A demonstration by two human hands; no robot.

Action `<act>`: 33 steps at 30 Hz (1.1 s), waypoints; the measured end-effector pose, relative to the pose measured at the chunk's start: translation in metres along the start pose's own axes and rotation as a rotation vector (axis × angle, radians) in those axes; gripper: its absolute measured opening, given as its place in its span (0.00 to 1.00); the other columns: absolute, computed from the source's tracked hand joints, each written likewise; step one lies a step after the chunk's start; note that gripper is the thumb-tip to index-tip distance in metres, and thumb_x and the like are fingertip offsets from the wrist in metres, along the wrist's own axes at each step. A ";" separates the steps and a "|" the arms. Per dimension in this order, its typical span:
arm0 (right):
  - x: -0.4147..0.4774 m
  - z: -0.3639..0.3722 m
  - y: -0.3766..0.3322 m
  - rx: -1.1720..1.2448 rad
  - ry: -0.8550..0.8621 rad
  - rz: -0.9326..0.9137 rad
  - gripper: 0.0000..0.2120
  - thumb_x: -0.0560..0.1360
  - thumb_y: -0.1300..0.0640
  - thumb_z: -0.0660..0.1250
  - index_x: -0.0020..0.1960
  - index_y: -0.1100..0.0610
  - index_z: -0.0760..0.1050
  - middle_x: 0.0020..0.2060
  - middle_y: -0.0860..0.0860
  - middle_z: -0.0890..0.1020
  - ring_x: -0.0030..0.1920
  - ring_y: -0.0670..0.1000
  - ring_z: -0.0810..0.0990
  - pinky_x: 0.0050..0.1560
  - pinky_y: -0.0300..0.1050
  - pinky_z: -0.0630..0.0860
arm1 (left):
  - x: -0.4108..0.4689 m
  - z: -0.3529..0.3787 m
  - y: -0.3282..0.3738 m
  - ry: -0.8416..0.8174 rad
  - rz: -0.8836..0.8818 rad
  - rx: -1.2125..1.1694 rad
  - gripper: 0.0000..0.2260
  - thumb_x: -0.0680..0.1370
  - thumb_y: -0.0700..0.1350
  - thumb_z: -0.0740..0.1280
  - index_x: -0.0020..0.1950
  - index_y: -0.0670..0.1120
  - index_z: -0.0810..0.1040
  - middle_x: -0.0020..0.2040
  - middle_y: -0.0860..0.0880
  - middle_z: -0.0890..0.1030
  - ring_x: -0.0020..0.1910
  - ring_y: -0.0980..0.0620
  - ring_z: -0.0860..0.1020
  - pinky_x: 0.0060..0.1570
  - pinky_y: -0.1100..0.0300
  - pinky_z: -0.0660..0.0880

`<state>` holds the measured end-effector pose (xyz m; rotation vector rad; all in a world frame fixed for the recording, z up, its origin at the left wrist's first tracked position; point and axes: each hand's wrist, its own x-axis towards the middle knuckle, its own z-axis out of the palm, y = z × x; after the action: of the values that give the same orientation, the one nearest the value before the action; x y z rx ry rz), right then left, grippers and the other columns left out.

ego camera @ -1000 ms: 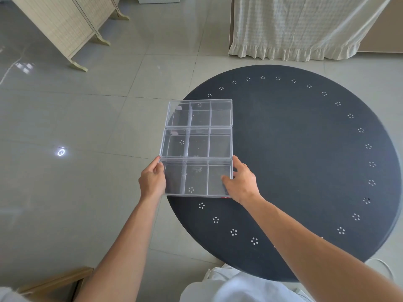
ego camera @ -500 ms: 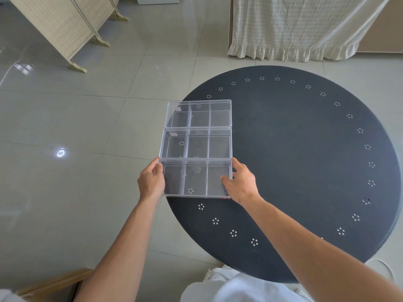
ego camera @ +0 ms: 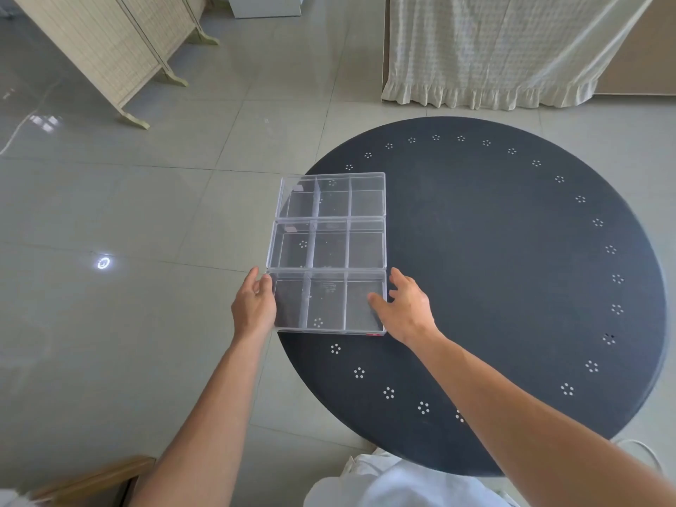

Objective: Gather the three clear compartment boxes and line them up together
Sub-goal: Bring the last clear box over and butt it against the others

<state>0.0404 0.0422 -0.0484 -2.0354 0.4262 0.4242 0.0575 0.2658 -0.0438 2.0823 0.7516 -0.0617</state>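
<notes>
Nearest the wearer, both forearms reach in over the near-left edge of the round dark table (ego camera: 512,287). The left hand (ego camera: 254,305) lies against the left end wall of the near box (ego camera: 327,305), fingers loosely curved and together, thumb up by the box's far-left corner; it touches the wall but is not seen wrapped round it. The right hand (ego camera: 406,309) sits at the right end, fingers spread and relaxed, the thumb reaching over the rim into the right compartment; whether the palm presses on the wall cannot be told. Neither hand is clenched. Judgement: the two hands bracket the box by its ends to square it against its neighbour, and the loose fingers suggest a nudge or a release, not a lift. Beyond it the middle box (ego camera: 327,245) lies long side to long side with the near box, apparently touching. The far box (ego camera: 332,195) follows likewise. All three rest flat on the table in one column, right ends in line, their left ends overhanging the table edge above the tiled floor (ego camera: 146,214). Judgement: the line-up looks essentially complete.
</notes>
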 end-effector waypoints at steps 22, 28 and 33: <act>-0.016 -0.090 0.084 -0.661 0.228 -0.137 0.32 0.78 0.41 0.52 0.76 0.57 0.60 0.72 0.57 0.68 0.75 0.61 0.60 0.71 0.63 0.59 | -0.075 0.128 0.062 -0.249 0.883 0.621 0.30 0.78 0.59 0.50 0.77 0.46 0.60 0.78 0.44 0.60 0.77 0.43 0.55 0.73 0.46 0.51; -0.014 -0.105 0.124 -0.742 0.189 -0.059 0.33 0.75 0.40 0.50 0.72 0.57 0.68 0.69 0.59 0.72 0.71 0.64 0.67 0.62 0.71 0.65 | -0.097 0.176 0.049 -0.382 0.907 0.752 0.32 0.77 0.60 0.47 0.78 0.48 0.55 0.79 0.44 0.56 0.78 0.44 0.52 0.74 0.46 0.48; -0.015 -0.109 0.141 -0.805 0.149 -0.034 0.32 0.76 0.40 0.50 0.74 0.55 0.63 0.72 0.56 0.67 0.72 0.60 0.59 0.62 0.72 0.64 | -0.099 0.195 0.033 -0.412 0.865 0.815 0.31 0.77 0.59 0.49 0.78 0.47 0.55 0.79 0.43 0.55 0.78 0.43 0.52 0.74 0.44 0.49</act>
<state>-0.0248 -0.1169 -0.0978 -2.8637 0.3348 0.4700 0.0391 0.0541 -0.1054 2.8474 -0.5597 -0.3446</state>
